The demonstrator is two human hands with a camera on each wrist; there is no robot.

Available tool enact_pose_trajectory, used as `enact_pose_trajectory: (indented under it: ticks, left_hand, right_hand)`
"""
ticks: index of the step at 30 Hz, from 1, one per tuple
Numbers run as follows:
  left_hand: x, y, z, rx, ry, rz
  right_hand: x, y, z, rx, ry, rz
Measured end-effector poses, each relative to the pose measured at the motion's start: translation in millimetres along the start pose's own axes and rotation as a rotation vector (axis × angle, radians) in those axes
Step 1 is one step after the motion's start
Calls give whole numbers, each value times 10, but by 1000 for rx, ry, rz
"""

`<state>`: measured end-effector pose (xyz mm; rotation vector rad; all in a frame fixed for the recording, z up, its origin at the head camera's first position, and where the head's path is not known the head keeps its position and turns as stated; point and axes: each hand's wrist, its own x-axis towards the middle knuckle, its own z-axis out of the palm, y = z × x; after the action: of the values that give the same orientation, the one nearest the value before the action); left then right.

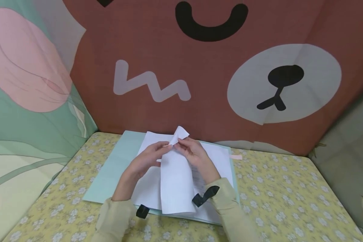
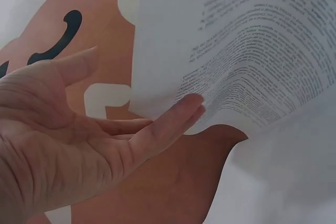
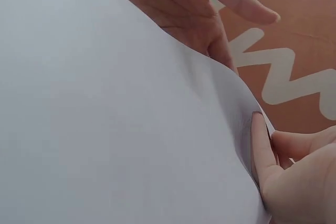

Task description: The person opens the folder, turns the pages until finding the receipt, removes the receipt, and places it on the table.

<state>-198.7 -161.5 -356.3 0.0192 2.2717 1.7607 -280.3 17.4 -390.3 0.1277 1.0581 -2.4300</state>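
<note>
A light-blue folder (image 1: 110,174) lies spread on the table with white printed pages (image 1: 148,188) in it. One sheet of paper (image 1: 176,185) is lifted and curved upright over the middle, its top corner curled over. At the sheet's upper edge, my right hand (image 1: 198,156) pinches the paper between thumb and fingers; the right wrist view shows this right hand (image 3: 302,166) at the edge. My left hand (image 1: 149,156) is on the sheet's other side. In the left wrist view, the left hand (image 2: 100,140) has fingers extended against the sheet (image 2: 262,66), where lines of print show.
The table has a yellow floral cloth (image 1: 278,195). A pink tab (image 1: 236,157) sticks out from the folder's right side. Behind rises a brown bear-print fabric wall (image 1: 205,111), with a green floral panel (image 1: 27,134) at left and a pale panel (image 1: 351,141) at right.
</note>
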Motion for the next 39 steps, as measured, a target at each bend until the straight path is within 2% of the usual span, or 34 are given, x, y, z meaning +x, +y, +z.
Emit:
enact_pose_trajectory:
  ticks: [3, 6, 16, 24, 33, 39]
  left_hand:
    - [10, -11, 6, 31, -2, -25]
    - [23, -36, 6, 50, 4, -25]
    - [90, -182, 3, 97, 16, 24]
    - [110, -248, 35, 86, 8, 43]
    - [113, -265, 48, 99, 71, 45]
    - [99, -268, 57, 69, 43, 46]
  right_hand:
    - [17, 39, 27, -22, 13, -7]
    - [26, 63, 54, -24, 18, -12]
    - [59, 122, 111, -47, 21, -16]
    - [21, 118, 124, -103, 11, -38]
    - [-222, -149, -65, -286, -34, -141]
    - [-344, -326, -217, -363, -10, -183]
